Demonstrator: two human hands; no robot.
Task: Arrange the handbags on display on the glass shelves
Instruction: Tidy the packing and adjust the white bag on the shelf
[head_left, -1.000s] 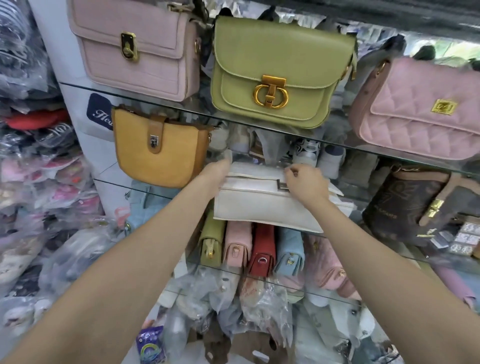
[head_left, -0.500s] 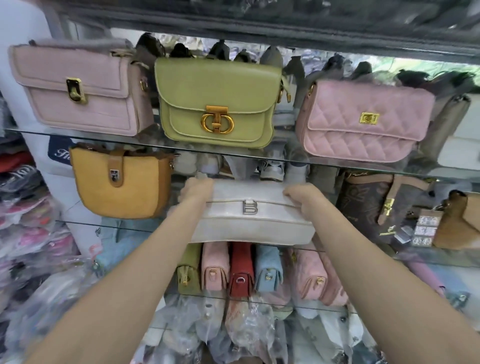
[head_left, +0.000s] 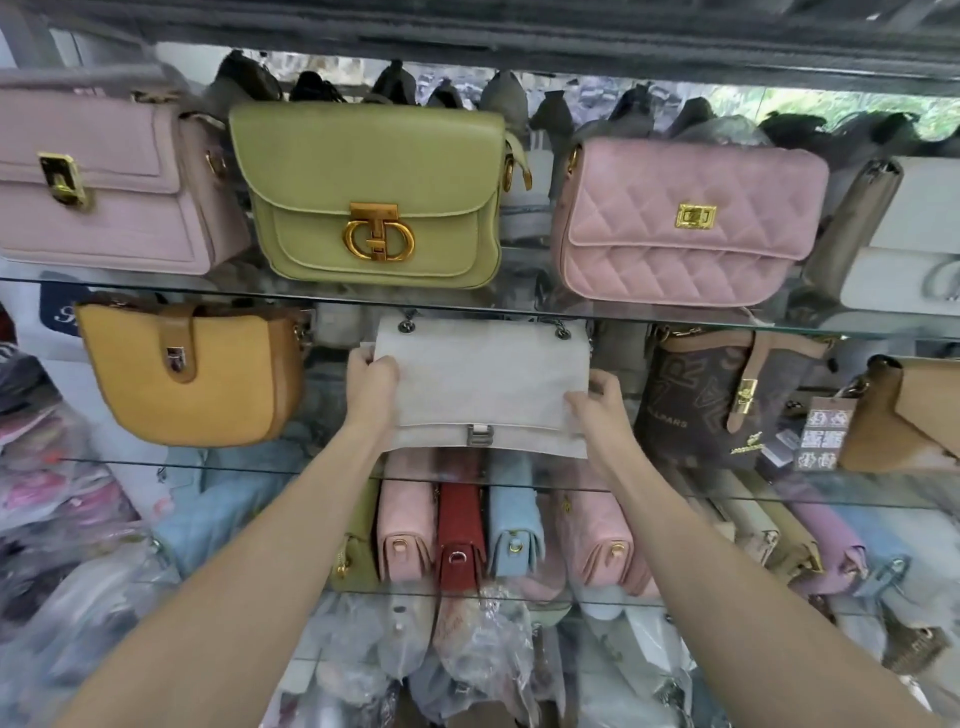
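**A:** Where are your hands right now?

**B:** Both are on the white flap bag (head_left: 480, 387). Your left hand (head_left: 370, 387) has its fingers curled round the bag's left edge, up near the top. Your right hand (head_left: 597, 410) pinches the right edge, lower down, near the bottom corner.

**A:** So where is the bag?

**B:** It is right in front of you, on the middle glass shelf (head_left: 218, 464). It stands up with its front facing you. The small metal clasp (head_left: 479, 435) is low and in the middle.

**A:** Which way does the bag run?

**B:** Its long side goes from left to right, the same way as the shelf edge. Your hands are at its two short ends, so neither hand is much nearer. You can slide it left or right, or push it farther back.

**A:** What sits next to it?

**B:** The yellow saddle bag (head_left: 192, 374) is to the left, with a gap between. The brown printed bag (head_left: 719, 400) is to the right, just beside your right hand. That side looks tighter, I think.

**A:** And above?

**B:** The green bag (head_left: 371, 195) stands on the shelf over it.
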